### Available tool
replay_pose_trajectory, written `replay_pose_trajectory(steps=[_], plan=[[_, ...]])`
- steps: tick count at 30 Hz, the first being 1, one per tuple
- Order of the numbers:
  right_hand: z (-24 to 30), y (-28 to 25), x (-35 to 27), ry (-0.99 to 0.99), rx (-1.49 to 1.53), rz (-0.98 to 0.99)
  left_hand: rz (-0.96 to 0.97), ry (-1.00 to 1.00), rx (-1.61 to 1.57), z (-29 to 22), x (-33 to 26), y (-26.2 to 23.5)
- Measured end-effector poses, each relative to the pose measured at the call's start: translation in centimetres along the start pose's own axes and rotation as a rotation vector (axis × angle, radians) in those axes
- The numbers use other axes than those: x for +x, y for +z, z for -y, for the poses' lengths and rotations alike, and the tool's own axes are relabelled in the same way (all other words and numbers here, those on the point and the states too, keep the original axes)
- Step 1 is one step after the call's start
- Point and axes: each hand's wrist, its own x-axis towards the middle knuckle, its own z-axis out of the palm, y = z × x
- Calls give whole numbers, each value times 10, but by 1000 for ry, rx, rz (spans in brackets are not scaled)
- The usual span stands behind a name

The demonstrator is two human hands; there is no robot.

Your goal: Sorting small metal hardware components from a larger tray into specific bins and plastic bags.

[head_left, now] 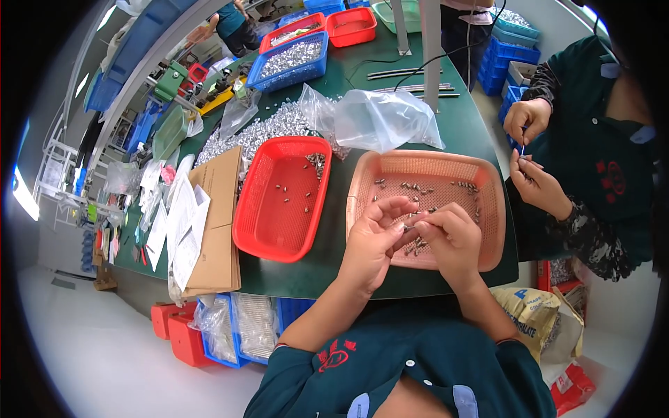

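Note:
Over the near half of a pink perforated basket [493, 209], my two hands meet at their fingertips. A small, thin metal part [409, 227] shows between them. My left hand [375, 244] pinches it with thumb and fingers, the upper fingers curled loosely. My right hand [454, 245] closes thumb and forefinger on its other side. The part's exact shape is too small to make out. Small metal cylindrical pieces [465, 186] lie scattered over the basket floor, some hidden beneath my hands. To the left, a red basket [244, 230] holds several similar pieces [306, 209].
A person's hands [533, 150] work at the right with a thin item. Behind the baskets lie a heap of shiny pieces [261, 129], clear plastic bags [387, 118] and a blue basket [322, 66]. Cardboard [219, 230] leans left; a metal post [431, 56] stands at the back.

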Motion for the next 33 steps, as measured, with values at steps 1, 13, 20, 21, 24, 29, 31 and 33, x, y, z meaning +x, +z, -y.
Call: replay_pose_trajectory(steps=[1, 13, 20, 21, 24, 29, 31, 33], plan=[[0, -1, 0, -9, -3, -5, -9, 22, 149, 3, -2, -1], [-4, -4, -7, 90, 190, 56, 50, 107, 417, 9, -11, -3], [-9, -1, -14, 244, 282, 68, 39, 276, 638, 15, -11, -5], [-11, -2, -15, 291, 330, 86, 46, 303, 678, 14, -12, -3], [-14, -5, -14, 434, 531, -26, 5, 340, 853, -1, -16, -2], [-21, -16, -16, 351, 371, -84, 126, 375, 1299, -49, 15, -21], [-22, -19, -19, 325, 324, -82, 123, 394, 1476, -72, 35, -25], [-27, -23, -21, 290, 241, -104, -87, 594, 1622, -101, 67, -25]])
